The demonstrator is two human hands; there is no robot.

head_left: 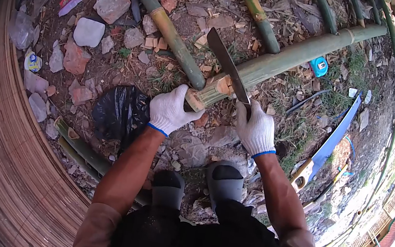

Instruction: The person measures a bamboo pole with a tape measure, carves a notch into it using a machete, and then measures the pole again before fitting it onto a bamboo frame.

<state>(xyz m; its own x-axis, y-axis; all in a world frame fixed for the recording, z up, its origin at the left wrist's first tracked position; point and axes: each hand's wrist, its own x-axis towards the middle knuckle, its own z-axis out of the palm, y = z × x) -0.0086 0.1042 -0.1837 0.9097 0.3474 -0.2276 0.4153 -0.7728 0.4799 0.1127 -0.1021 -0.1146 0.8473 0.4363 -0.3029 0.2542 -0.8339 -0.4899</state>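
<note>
White knitted gloves with blue cuffs cover both hands. My left hand (171, 110) grips the near end of a thick green bamboo pole (281, 64), beside a pale cut patch in its surface. In my right hand (257, 129) is the handle of a machete (225, 60), mostly hidden by the fingers. Its dark blade slants up and left across the pole, right at the cut patch. A second bamboo pole (173, 34) ends close above my left hand.
A handsaw (333, 137) and a blue tape measure (319, 66) lie to the right. Rocks, wood chips and a black plastic bag (121, 111) are on the left. Another bamboo pole (258, 17) meets the thick one from above. My sandals (225, 184) stand just below.
</note>
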